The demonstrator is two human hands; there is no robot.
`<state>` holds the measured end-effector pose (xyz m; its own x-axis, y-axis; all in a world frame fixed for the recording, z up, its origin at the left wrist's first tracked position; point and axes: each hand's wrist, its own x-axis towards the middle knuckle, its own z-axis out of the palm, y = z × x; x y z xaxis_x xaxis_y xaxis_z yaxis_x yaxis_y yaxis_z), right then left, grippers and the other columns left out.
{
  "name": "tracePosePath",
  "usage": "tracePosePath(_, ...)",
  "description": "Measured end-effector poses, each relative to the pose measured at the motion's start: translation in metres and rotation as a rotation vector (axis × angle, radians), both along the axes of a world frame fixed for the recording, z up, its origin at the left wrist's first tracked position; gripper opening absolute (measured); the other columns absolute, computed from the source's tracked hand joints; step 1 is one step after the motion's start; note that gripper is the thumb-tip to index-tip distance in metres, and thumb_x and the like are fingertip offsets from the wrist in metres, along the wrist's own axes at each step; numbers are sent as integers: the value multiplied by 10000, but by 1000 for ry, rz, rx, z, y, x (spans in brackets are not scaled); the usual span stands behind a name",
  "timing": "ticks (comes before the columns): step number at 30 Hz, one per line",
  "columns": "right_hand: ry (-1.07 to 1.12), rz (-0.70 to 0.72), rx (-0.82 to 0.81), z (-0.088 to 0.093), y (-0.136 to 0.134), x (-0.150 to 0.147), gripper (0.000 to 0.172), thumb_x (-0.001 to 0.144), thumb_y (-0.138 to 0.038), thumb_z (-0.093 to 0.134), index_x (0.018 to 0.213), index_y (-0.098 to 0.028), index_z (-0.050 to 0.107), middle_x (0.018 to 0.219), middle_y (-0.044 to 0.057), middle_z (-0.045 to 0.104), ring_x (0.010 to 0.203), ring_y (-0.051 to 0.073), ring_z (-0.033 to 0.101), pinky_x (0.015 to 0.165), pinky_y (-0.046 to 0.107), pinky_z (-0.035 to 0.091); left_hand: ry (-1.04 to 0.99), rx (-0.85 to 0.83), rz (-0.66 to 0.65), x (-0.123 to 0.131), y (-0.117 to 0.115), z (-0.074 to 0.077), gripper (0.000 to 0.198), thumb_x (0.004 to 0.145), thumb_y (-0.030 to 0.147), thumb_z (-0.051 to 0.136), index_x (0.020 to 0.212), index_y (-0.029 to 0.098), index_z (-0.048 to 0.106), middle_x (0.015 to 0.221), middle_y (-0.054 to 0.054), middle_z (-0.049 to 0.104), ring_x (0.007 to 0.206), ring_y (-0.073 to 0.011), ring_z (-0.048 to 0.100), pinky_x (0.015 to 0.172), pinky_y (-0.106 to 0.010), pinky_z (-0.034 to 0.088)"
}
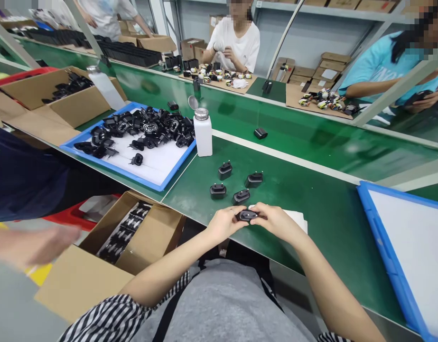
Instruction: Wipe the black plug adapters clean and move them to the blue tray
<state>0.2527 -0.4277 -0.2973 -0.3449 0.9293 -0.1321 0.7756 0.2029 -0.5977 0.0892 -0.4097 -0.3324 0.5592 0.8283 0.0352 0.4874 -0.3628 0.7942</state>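
Between my two hands, just above the near edge of the green table, is a black plug adapter (247,215) with its pins facing up. My left hand (225,222) pinches its left end. At its right end, the fingers of my right hand (274,219) are closed on it too; a bit of white shows behind these fingers. Several similar black adapters, such as one adapter (218,191), stand pins-up on the table just beyond my hands. A white cloth or paper (296,218) lies partly hidden behind my right hand.
To the left, a blue-rimmed tray (161,184) holds a heap of black plug parts (151,127), with a white bottle (203,135) beside it. Another blue tray (377,237) is at right. An open carton (162,228) stands below the table edge. A person's blurred arm (33,247) reaches in at left.
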Motion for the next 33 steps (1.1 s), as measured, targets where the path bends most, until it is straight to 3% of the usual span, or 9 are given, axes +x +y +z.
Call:
tracePosePath(4, -217, 6, 66, 5, 0, -5, 127, 707, -195, 535, 832, -189, 515, 817, 41, 606, 709, 186, 564, 591, 266, 410, 59, -69, -8, -3, 1, 1, 419, 686, 308, 513, 1069, 164, 423, 815, -20, 609, 635, -113, 569, 626, -215, 437)
tracePosePath(12, -504, 66, 65, 21, 0, -17, 165, 697, -247, 560, 824, -142, 545, 752, 70, 592, 690, 206, 550, 558, 256, 389, 580, 117, -242, 8, 16, 53, 183, 641, 281, 572, 727, 120, 586, 665, -86, 613, 657, -224, 580, 564, -274, 425)
tracePosePath(16, -496, 22, -1, 20, -1, -19, 144, 716, -246, 537, 827, -154, 531, 774, 62, 593, 682, 205, 555, 539, 250, 375, 718, 135, -267, 19, 22, 63, 100, 655, 200, 557, 658, 108, 597, 654, -102, 606, 649, -215, 582, 551, -257, 419)
tracePosePath(25, -401, -34, -59, 17, -1, -21, 49, 715, -204, 523, 745, -170, 504, 684, 40, 574, 612, 172, 542, 494, 222, 337, 718, 147, -310, 21, 22, 59, 97, 679, 159, 521, 692, 91, 589, 664, -112, 603, 674, -228, 583, 558, -265, 421)
tracePosePath(29, -319, -44, -44, 13, -3, -19, 63, 705, -201, 526, 754, -167, 507, 699, 45, 574, 631, 174, 538, 524, 234, 354, 644, 105, -222, 13, 16, 49, 107, 681, 200, 529, 712, 114, 583, 667, -86, 595, 654, -220, 578, 558, -275, 423)
tracePosePath(33, -88, -52, -72, 2, 3, 0, 191, 651, -236, 568, 826, -182, 516, 769, 31, 579, 672, 167, 534, 584, 259, 384, 420, 156, -35, 0, 0, 30, 258, 706, 334, 489, 893, 165, 546, 816, -62, 574, 721, -199, 558, 624, -299, 432)
